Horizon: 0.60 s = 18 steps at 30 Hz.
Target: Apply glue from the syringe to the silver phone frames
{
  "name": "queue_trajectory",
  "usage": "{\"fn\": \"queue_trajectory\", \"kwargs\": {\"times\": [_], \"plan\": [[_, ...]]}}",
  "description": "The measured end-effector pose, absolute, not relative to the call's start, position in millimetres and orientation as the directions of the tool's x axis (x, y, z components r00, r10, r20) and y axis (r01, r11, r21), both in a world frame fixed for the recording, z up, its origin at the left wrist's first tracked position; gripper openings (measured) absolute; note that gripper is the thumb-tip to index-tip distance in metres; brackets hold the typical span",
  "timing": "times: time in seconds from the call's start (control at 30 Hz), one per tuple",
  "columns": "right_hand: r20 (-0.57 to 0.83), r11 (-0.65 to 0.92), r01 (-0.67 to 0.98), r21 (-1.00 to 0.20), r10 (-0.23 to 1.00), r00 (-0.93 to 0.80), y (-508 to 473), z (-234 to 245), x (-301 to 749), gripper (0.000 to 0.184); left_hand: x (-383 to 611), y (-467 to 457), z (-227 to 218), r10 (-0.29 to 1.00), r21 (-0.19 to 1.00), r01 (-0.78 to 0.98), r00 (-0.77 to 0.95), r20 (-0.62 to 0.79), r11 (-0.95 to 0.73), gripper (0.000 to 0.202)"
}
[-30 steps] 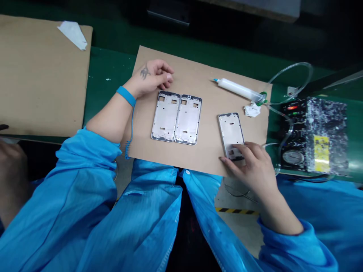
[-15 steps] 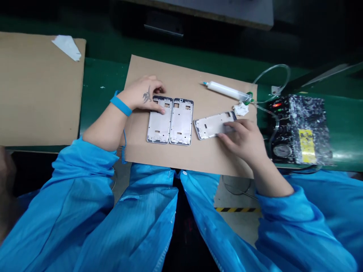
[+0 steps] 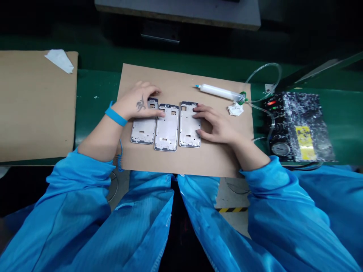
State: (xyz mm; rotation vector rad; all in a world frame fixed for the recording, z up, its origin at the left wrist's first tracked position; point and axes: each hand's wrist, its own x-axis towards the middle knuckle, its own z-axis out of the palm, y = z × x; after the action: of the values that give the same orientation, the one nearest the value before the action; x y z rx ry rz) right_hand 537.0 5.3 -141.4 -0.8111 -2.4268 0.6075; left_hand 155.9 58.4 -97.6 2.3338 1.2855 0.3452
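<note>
Three silver metal phone frames lie upright side by side on brown cardboard (image 3: pixel 147 158). My left hand (image 3: pixel 138 102) reaches over the upper part of the left phone frame (image 3: pixel 143 126), fingers spread. Its thumb tip rests on the upper part of the middle phone frame (image 3: pixel 166 130), which sits slightly lower than the others. My right hand (image 3: pixel 217 126) holds the right phone frame (image 3: pixel 188 128) at its right side, with fingertips on its upper edge area and the thumb lower down. A narrow gap separates the middle and right frames.
A white-filled dispensing syringe (image 3: pixel 219 91) lies behind my right hand, beside crumpled white tissue (image 3: pixel 235 109). Clear tubing (image 3: pixel 262 64) runs to a speckled black control box (image 3: pixel 300 126) with a gauge. Another cardboard sheet (image 3: pixel 36 113) lies on the left, carrying a white scrap (image 3: pixel 60 60).
My right hand has brought its phone frame leftward and turned it upright beside the other two. The middle frame has slid slightly down relative to the left one. The camera view has shifted a little.
</note>
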Motion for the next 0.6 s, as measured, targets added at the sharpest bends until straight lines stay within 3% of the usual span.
{"fn": "queue_trajectory", "kwargs": {"times": [0.1, 0.17, 0.23, 0.3, 0.37, 0.43, 0.5, 0.6], "plan": [[0.318, 0.715, 0.374, -0.590, 0.632, -0.707, 8.0, -137.0, 526.8, 0.046, 171.8, 52.8, -103.3, 0.807, 0.434, 0.722, 0.590, 0.023, -0.539, 0.114], [0.309, 0.641, 0.361, -0.677, 0.693, -0.651, 16.7, -133.2, 522.4, 0.048, 176.4, 52.7, -106.9, 0.790, 0.410, 0.714, 0.613, 0.026, -0.568, 0.113], [0.283, 0.456, 0.368, -0.811, 0.855, -0.435, 35.3, -132.7, 522.4, 0.057, 176.2, 54.9, -109.3, 0.786, 0.426, 0.703, 0.617, 0.030, -0.569, 0.111], [0.142, 0.182, 0.340, -0.922, 0.980, -0.141, 63.0, -136.8, 527.9, 0.070, 173.5, 57.8, -110.2, 0.788, 0.460, 0.690, 0.615, 0.034, -0.559, 0.109], [-0.069, -0.074, 0.326, -0.942, 0.997, 0.026, 94.2, -144.5, 537.0, 0.081, 171.3, 59.6, -110.2, 0.790, 0.479, 0.683, 0.611, 0.039, -0.552, 0.110], [-0.214, -0.223, 0.368, -0.903, 0.975, 0.066, 120.6, -152.7, 545.1, 0.079, 171.2, 60.2, -110.1, 0.786, 0.468, 0.684, 0.618, 0.037, -0.560, 0.113], [-0.240, -0.256, 0.398, -0.881, 0.967, 0.089, 135.1, -158.3, 547.9, 0.068, 173.4, 59.9, -110.7, 0.777, 0.446, 0.686, 0.628, 0.036, -0.575, 0.114], [-0.153, -0.200, 0.380, -0.903, 0.977, 0.150, 131.6, -159.6, 540.6, 0.060, 179.7, 59.2, -113.4, 0.772, 0.433, 0.683, 0.634, 0.048, -0.588, 0.112]]}}
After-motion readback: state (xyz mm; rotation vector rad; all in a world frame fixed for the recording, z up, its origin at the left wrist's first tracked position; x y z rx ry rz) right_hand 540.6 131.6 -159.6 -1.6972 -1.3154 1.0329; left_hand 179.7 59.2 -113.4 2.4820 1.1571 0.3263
